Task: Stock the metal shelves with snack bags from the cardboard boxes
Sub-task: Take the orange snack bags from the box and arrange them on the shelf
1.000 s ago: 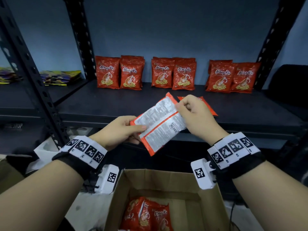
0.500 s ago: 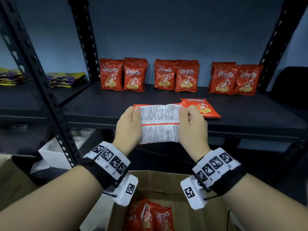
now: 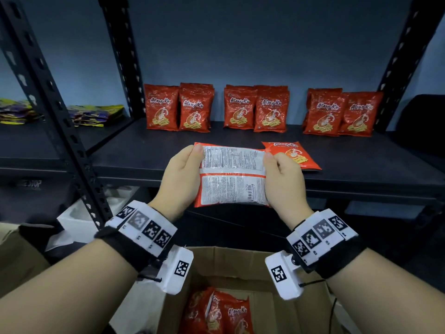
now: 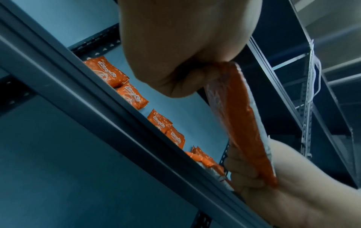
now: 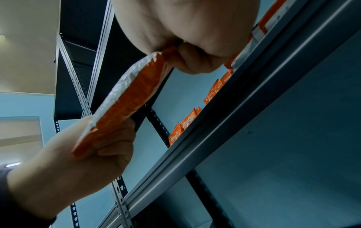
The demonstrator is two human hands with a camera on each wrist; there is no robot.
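You hold one red snack bag point(image 3: 232, 175) upright between both hands at the front edge of the metal shelf point(image 3: 144, 153), its white printed back toward you, so the picture side faces the shelf as the stocked bags do. Your left hand point(image 3: 179, 179) grips the bag's left edge and your right hand point(image 3: 283, 182) its right edge, thumbs on the near face and fingers point(image 5: 115, 148) curled behind; the wrist views show the pack pinched at both side seams and bowing a little between them. That two-sided grip probably squares the bag for standing.

Just beyond your right fingers a second bag point(image 3: 292, 155) lies flat, face up, on the shelf, seemingly parked until it too is stood up. Farther past both hands, six or more bags stand in three pairs point(image 3: 256, 108) against the back wall, labels outward, with gaps between the pairs.

Below your wrists the open cardboard box point(image 3: 240, 261) holds more red bags point(image 3: 218, 312), so stocking looks only partly done. Well off beyond your left hand, yellow-and-purple packets point(image 3: 95, 115) lie stacked on the neighbouring shelf.
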